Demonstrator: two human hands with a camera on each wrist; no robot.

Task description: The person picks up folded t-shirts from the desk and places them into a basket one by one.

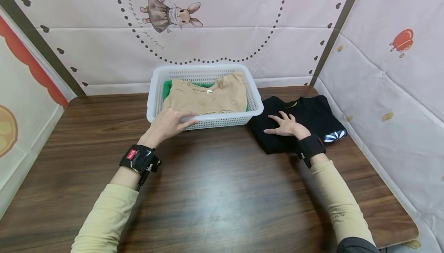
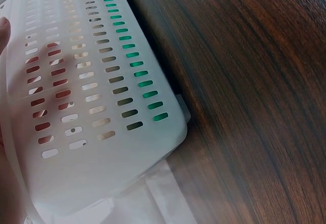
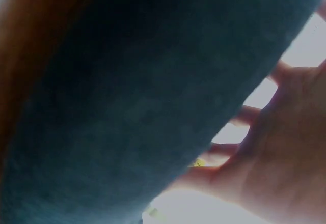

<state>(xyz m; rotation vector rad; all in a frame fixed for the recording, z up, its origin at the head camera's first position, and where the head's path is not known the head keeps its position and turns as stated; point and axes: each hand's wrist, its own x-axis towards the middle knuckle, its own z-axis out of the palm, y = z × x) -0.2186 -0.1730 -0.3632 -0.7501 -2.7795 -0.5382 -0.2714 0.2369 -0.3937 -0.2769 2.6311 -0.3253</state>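
A white perforated plastic basket (image 1: 222, 120) stands at the back of the table. In it lies a folded beige T-shirt (image 1: 215, 99) over green cloth (image 1: 167, 88). My left hand (image 1: 167, 125) grips the basket's front rim near its left corner, thumb outside and fingers over the edge. The left wrist view has the basket's slotted side (image 2: 109, 86) up close, with skin tones showing through some slots. Right of the basket is a folded black T-shirt (image 1: 312, 110) with a blue-and-white print. Over its front part my right hand (image 1: 287, 126) spreads its fingers, palm down.
The brown wooden table (image 1: 208, 191) is bounded by a patterned white cloth (image 1: 222, 41) behind and similar cloth at both sides. The black T-shirt's left side reaches the basket's right end. Its right side lies close to the right-hand cloth (image 1: 388, 91).
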